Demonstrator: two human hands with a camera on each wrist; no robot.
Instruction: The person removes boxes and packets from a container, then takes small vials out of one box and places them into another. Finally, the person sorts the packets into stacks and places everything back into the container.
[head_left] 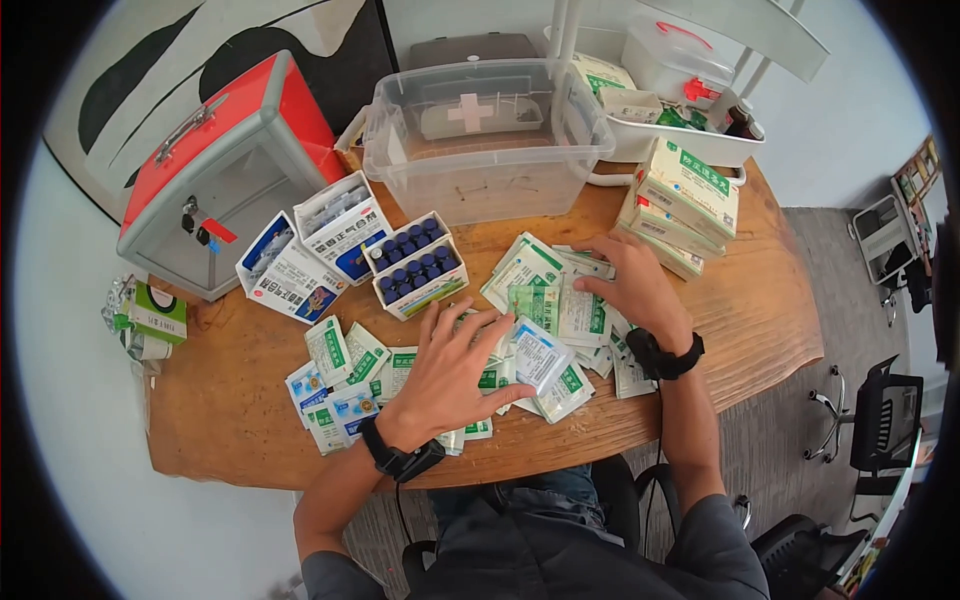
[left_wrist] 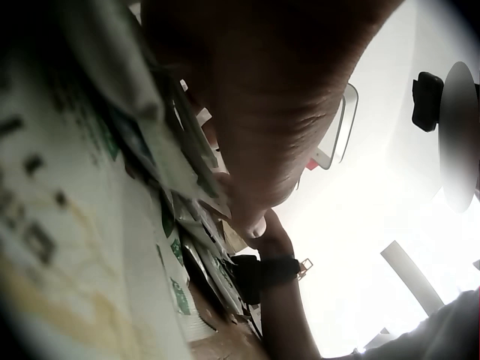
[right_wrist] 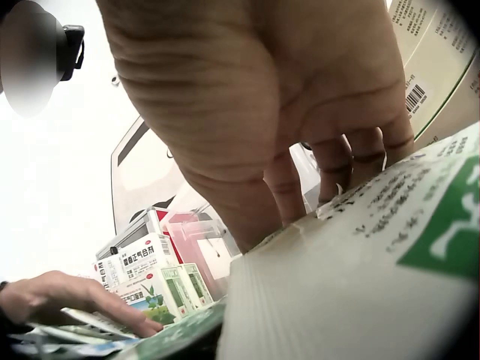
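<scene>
Reaching over sachets [head_left: 582,315] on tabletop [head_left: 760,320].
Holding left hand [head_left: 445,375] open with fingers spread, gripping nothing visible; curving fingers of right hand [head_left: 640,290] at sachets near stacked boxes [head_left: 690,195], leaving any grip unclear.

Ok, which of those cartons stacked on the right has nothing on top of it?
The uppermost carton, its broad green-labelled face fully exposed; the cartons beneath are partly covered.
</scene>
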